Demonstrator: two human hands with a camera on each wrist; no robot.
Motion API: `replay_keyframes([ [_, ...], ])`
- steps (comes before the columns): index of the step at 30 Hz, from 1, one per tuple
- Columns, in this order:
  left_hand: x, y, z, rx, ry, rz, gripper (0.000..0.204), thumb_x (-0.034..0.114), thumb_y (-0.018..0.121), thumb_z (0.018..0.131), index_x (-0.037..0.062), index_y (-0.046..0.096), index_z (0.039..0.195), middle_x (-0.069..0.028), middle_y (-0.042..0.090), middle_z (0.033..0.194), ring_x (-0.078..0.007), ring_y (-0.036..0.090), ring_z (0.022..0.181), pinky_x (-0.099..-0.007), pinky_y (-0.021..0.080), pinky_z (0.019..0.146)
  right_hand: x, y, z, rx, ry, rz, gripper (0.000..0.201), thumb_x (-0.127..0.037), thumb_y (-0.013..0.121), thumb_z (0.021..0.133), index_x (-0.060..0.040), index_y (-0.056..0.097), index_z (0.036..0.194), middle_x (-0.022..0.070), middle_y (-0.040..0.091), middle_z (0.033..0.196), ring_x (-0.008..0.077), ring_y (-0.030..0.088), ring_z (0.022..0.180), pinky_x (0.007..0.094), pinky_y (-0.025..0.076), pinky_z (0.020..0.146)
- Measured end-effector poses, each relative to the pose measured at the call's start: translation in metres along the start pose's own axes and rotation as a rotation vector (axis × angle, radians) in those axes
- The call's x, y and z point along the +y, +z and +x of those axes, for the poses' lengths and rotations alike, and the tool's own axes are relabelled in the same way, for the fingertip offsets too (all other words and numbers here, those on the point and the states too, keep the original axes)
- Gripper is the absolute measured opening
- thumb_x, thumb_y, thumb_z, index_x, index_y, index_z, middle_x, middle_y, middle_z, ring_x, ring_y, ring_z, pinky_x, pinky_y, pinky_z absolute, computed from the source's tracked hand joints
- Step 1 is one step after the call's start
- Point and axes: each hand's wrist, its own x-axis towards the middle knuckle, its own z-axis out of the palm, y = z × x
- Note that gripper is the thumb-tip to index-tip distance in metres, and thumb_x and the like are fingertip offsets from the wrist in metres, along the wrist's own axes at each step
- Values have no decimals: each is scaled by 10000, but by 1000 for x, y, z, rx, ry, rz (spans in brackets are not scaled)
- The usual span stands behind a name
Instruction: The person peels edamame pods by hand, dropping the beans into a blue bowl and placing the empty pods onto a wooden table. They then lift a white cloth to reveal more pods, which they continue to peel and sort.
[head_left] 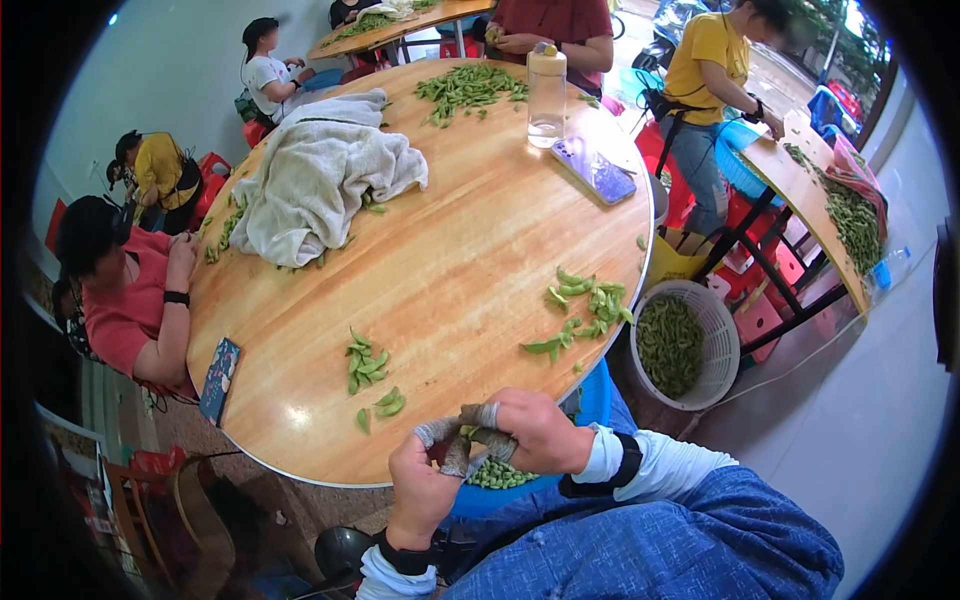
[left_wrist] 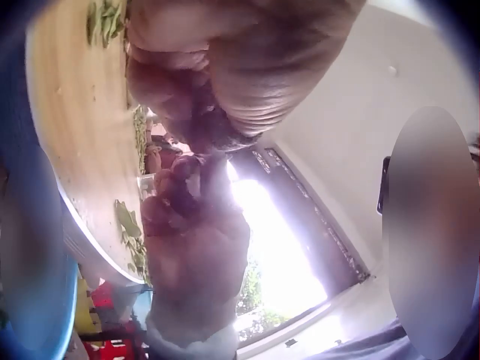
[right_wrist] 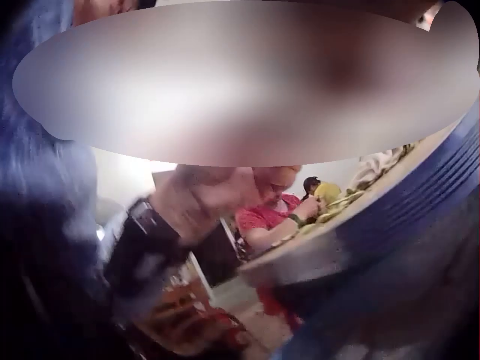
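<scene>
Close together over the near table edge, my left hand (head_left: 420, 490) and right hand (head_left: 540, 430) meet at the fingertips. Grey wraps cover several fingers and thumbs. Between the fingertips both hands pinch a green bean pod (head_left: 468, 430), mostly hidden by the wraps. In the left wrist view the right hand (left_wrist: 196, 259) faces the left hand (left_wrist: 255, 60), fingers curled inward. Below them a blue basin (head_left: 598, 392) holds shelled green beans (head_left: 498, 474). Loose pods (head_left: 366, 362) lie on the table just beyond, with another cluster of pods (head_left: 600, 305) to the right.
The round wooden table (head_left: 450, 270) carries a grey cloth (head_left: 325, 170), a pod heap (head_left: 470, 90), a water bottle (head_left: 546, 95), a purple phone (head_left: 594, 170) and a dark patterned case (head_left: 219, 381). A white basket (head_left: 725, 335) of pods stands right. Several people sit or stand around.
</scene>
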Motion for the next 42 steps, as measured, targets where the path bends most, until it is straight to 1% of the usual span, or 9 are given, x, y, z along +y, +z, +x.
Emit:
replay_keyframes([
  [1,1,0,0,-19,-20,-82,218,-23,645,734,-43,560,934,-61,606,829,-101,569,726,-236,473,643,1,3,-1,48,74,110,225,-78,605,754,-11,568,964,77,562,722,228,520,598,319,439,561],
  [4,-3,0,-5,-83,-63,-271,225,-30,627,750,-33,548,961,-65,600,857,-101,567,753,-234,471,662,3,-7,-1,-84,902,1108,209,-119,573,819,-1,569,992,19,584,747,150,530,622,299,445,599],
  [9,-12,-5,-4,-194,-204,-436,179,40,560,823,-9,527,992,-73,594,859,-120,565,772,-255,467,685,4,-11,2,-191,532,852,223,-123,524,867,5,558,1047,19,600,882,75,530,785,244,443,652],
  [18,-30,-17,5,-609,-377,-792,290,185,435,899,1,460,1121,-112,571,969,-198,568,819,-331,460,721,-7,-37,19,-304,134,349,142,-90,589,784,-35,600,915,109,540,746,262,543,688,311,431,608],
  [21,-8,3,3,-252,-445,-877,300,190,414,905,0,458,1133,-115,566,978,-199,560,811,-322,449,710,-10,-36,20,-284,124,366,138,-20,592,712,-27,598,850,110,552,773,279,550,705,321,434,602],
  [27,-8,-2,6,-421,-420,-961,266,162,427,898,1,479,1103,-88,560,858,-171,528,717,-292,430,658,-10,-37,20,-250,28,-49,178,61,559,600,-28,592,751,109,556,778,295,558,723,333,438,582],
  [30,-15,-9,5,-471,-516,-747,365,300,543,844,8,511,1060,-57,550,745,-143,521,666,-262,403,576,-7,-38,18,-269,22,-11,195,76,548,599,-28,597,758,112,561,783,301,560,723,331,437,582],
  [36,-11,-9,2,-476,-632,-938,213,196,560,833,17,543,945,-59,557,750,-141,517,642,-247,405,571,-5,-44,20,-413,108,296,135,-99,641,751,-47,634,875,84,568,790,226,568,709,293,438,598],
  [42,-7,-9,-2,-488,-518,-729,246,212,676,740,31,550,850,-43,566,750,-119,520,647,-229,402,573,-4,-39,15,-443,148,502,167,-107,631,771,-34,615,921,81,569,804,208,565,740,283,435,640],
])
